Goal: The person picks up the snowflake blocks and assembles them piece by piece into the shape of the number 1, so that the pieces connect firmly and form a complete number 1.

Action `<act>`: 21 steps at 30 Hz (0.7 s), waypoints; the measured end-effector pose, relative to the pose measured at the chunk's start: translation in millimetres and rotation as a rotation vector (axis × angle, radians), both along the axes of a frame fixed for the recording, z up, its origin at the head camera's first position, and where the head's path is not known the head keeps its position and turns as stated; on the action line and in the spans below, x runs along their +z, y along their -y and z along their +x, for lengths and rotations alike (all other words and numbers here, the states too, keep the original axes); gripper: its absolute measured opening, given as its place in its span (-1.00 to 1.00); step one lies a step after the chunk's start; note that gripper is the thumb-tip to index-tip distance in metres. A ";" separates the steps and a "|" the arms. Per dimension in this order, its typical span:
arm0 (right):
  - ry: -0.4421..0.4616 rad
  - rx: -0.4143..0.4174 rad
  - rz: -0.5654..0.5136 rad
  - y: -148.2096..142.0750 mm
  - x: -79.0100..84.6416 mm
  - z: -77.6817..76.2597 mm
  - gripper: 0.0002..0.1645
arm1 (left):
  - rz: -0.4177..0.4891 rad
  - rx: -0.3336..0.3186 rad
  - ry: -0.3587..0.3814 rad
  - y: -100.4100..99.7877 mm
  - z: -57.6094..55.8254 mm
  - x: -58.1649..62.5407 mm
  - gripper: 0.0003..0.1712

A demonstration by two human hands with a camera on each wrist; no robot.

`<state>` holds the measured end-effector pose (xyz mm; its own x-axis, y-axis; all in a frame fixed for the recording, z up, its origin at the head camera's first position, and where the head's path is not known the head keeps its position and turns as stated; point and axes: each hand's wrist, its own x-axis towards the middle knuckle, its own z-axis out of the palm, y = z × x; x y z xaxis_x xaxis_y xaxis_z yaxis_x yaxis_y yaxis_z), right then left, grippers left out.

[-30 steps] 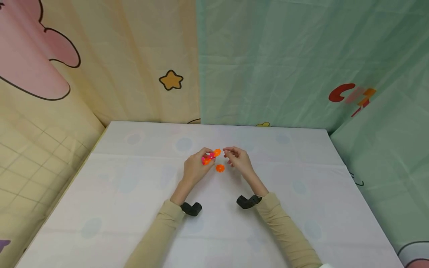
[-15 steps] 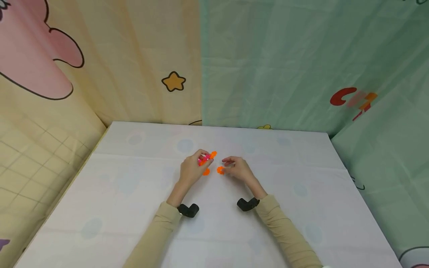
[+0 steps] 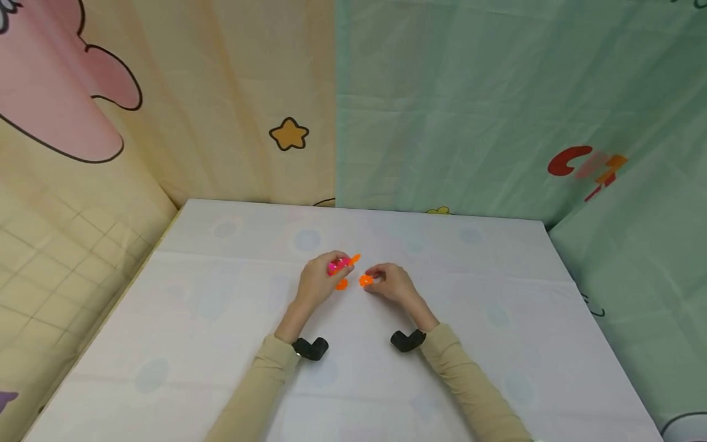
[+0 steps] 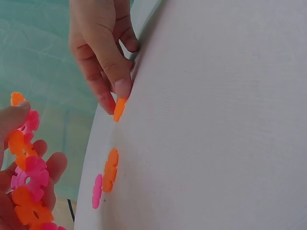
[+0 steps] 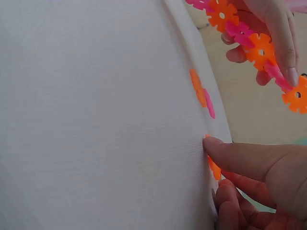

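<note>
My left hand (image 3: 316,281) holds a chain of notched, flower-shaped plastic discs (image 5: 260,51) above the table. Orange and pink discs alternate along it, slotted together, and the orange end one sticks out past the thumb. To its right, my right hand (image 3: 394,285) pinches a single orange disc (image 3: 366,280) between thumb and fingers, low at the tabletop; whether the disc still touches the cloth I cannot tell. Just below the left hand lies a loose orange disc (image 3: 342,284). Beside that one, the left wrist view shows a pink disc (image 4: 97,191), which the left hand hides from the head view.
A white cloth with pale spots covers the table (image 3: 221,344). Its far edge meets a printed curtain, yellow on the left and green on the right (image 3: 469,123). Black wrist cameras (image 3: 311,348) sit on both forearms.
My right hand has come down from beside the chain to the orange disc and now pinches it. The left hand has shifted slightly left and down with the chain, and a loose orange disc shows below it.
</note>
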<state>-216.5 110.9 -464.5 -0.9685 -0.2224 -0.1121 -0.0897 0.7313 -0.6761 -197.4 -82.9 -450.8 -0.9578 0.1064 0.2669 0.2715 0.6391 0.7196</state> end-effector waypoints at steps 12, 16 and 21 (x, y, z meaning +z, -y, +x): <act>-0.049 -0.009 0.005 -1.8 -7.3 3.0 -0.63 | -0.002 0.000 0.037 2.2 4.2 -3.4 -0.68; -0.062 -0.014 0.009 -1.9 -7.7 4.4 -0.61 | -0.042 0.006 0.020 1.2 5.2 -4.5 -0.69; -0.069 -0.013 0.017 -1.8 -8.4 3.8 -0.61 | -0.082 0.013 0.001 -0.3 4.3 -5.7 -0.69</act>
